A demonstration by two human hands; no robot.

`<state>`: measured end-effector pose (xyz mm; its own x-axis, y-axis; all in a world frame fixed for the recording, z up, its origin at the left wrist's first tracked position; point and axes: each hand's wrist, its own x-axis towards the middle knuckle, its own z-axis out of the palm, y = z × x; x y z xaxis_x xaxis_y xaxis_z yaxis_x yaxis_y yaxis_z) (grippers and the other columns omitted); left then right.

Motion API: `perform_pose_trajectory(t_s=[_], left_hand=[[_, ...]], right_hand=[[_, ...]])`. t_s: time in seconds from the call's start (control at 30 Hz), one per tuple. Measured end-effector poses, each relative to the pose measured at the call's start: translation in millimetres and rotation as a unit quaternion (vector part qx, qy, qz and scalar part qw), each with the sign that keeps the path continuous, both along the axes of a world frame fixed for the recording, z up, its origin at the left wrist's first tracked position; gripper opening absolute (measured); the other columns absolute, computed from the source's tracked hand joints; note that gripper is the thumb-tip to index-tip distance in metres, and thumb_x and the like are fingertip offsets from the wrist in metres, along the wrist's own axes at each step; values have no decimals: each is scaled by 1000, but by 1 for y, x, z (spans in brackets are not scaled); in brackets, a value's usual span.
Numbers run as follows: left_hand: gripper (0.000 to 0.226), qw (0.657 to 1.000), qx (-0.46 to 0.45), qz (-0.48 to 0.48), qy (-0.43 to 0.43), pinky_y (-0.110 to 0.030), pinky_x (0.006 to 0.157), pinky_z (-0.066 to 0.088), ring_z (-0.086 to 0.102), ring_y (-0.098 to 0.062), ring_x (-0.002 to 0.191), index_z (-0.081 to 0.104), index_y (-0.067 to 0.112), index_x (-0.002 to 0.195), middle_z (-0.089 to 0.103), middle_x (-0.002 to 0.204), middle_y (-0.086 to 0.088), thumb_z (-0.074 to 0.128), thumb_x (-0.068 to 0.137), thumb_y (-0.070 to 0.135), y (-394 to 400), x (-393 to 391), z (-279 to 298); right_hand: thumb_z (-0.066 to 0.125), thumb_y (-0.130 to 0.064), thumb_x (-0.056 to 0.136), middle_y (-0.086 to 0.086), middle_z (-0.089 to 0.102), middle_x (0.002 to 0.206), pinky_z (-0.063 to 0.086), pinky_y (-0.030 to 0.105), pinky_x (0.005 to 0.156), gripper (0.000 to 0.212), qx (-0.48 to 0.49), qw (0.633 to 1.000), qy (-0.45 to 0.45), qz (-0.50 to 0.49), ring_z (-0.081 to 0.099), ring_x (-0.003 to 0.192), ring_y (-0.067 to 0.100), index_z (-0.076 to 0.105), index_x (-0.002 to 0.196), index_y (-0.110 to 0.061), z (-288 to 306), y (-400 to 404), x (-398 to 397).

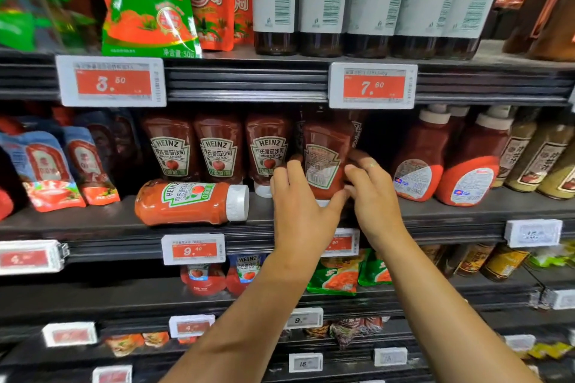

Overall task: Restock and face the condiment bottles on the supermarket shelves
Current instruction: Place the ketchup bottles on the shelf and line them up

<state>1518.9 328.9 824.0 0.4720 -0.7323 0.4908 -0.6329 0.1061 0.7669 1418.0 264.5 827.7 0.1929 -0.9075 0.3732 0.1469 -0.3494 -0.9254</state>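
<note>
1. Dark grey metal shelf (466, 211), middle tier: carries row of ketchup bottles.
2. Three upright red plastic Heinz bottles (221, 149), cap-down, labels facing out.
3. Toppled red plastic Heinz bottle with white cap (189, 202), lying on side in front of row, cap pointing right.
4. Red plastic ketchup bottle, back label outward (325, 158), upright right of row, gripped from both sides.
5. Left hand (298, 199): grip curled round bottle's left side.
6. Right hand (373, 193): grip curled round right side.

Glossy plastic ketchup bottle (323, 162); matt dark shelf (124, 227).
</note>
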Motion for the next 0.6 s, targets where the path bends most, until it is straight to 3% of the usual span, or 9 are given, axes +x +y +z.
perform_pose_trajectory(t_s=[0.07, 0.2, 0.3, 0.4, 0.5, 0.6], left_hand=[[70, 1000, 8, -1, 1, -37, 95, 48, 48, -22, 112, 47, 13, 123, 46, 113, 1, 84, 75, 46, -2, 1, 1], [56, 998, 40, -34, 34, -34, 85, 49, 53, -21, 105, 41, 19, 117, 54, 109, -1, 79, 80, 37, -2, 4, 4], [40, 997, 53, -51, 15, -33, 78, 45, 51, -24, 100, 40, 21, 105, 51, 101, -1, 73, 84, 29, -4, 5, 6], [34, 996, 60, -62, -7, -34, 80, 45, 50, -24, 100, 43, 18, 106, 46, 102, 0, 70, 87, 28, -5, 3, 8], [41, 996, 65, -48, -26, -27, 77, 44, 51, -18, 93, 49, 20, 111, 40, 106, 3, 73, 86, 40, -5, 1, 7], [39, 997, 61, -38, -19, -23, 77, 41, 50, -14, 94, 53, 18, 118, 47, 107, 2, 73, 89, 36, -8, 4, 8]], right_hand=[[52, -24, 90, 3, 76, 103, 59, 31, 82, 26, 16, 1000, -25, 1, 73, 101, 19, 70, 107, -17, 0, 0, -2], [58, -22, 87, 1, 77, 102, 59, 31, 81, 18, 73, 994, -63, 44, 74, 103, 18, 74, 91, -28, 3, -4, -3], [63, -27, 81, 4, 78, 103, 59, 34, 85, 14, 91, 993, -51, 63, 74, 105, 20, 73, 91, -26, 3, -8, -4], [64, -32, 80, 1, 78, 101, 60, 36, 87, 16, 81, 992, -44, 88, 73, 105, 19, 79, 84, -36, 2, -10, -6], [66, -30, 85, 5, 77, 108, 55, 50, 100, 21, 72, 994, -20, 84, 72, 110, 24, 79, 102, -28, 1, -12, -7], [69, -32, 85, 3, 77, 113, 53, 44, 100, 28, 54, 996, 8, 72, 71, 112, 21, 75, 111, -29, -1, -12, -6]])
